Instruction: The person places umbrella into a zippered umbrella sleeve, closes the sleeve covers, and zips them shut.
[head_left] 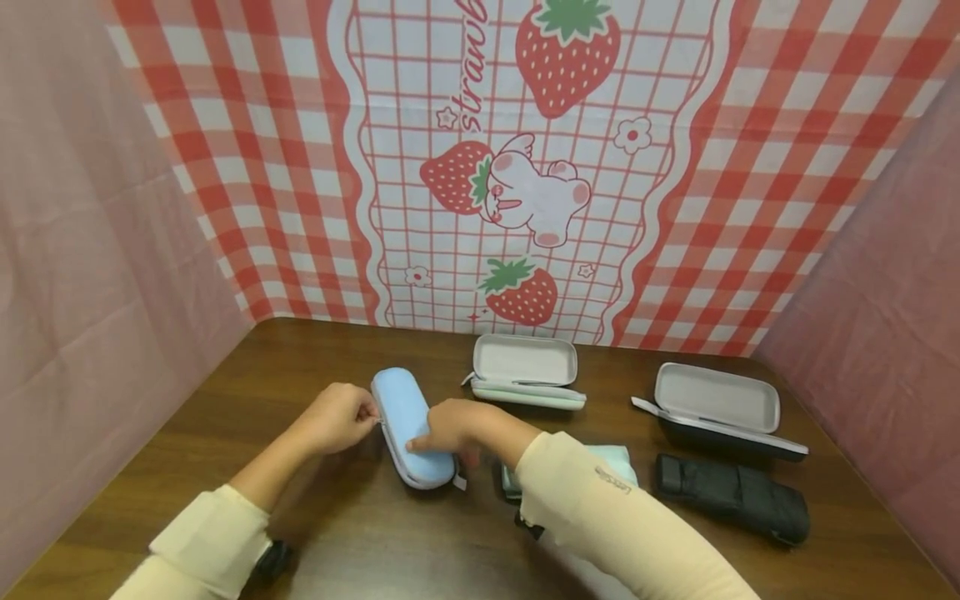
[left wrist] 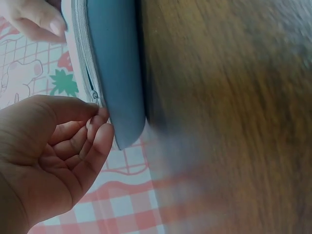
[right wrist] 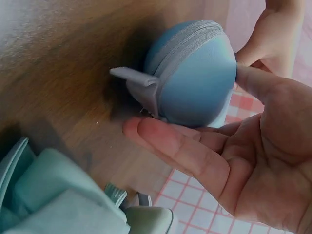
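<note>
A light blue zip case (head_left: 402,412) lies on the table at a slant, its lid down. Along its left side, my left hand (head_left: 341,419) pinches the small zipper pull (left wrist: 95,95) between thumb and forefinger. In the left wrist view the zip shows a narrow gap above the pull. My right hand (head_left: 453,427) holds the case from the right, thumb on its top and fingers along its side. A grey fabric tab (right wrist: 139,80) sticks out at the near end of the case, close to the right fingertips.
Behind stands an open mint-green case (head_left: 525,362). At the right are an open black case (head_left: 716,400) and a black folded bundle (head_left: 731,496) like a compact umbrella. A mint-green folded bundle (right wrist: 61,190) lies partly hidden under my right sleeve. A strawberry-print cloth (head_left: 525,167) hangs behind the table.
</note>
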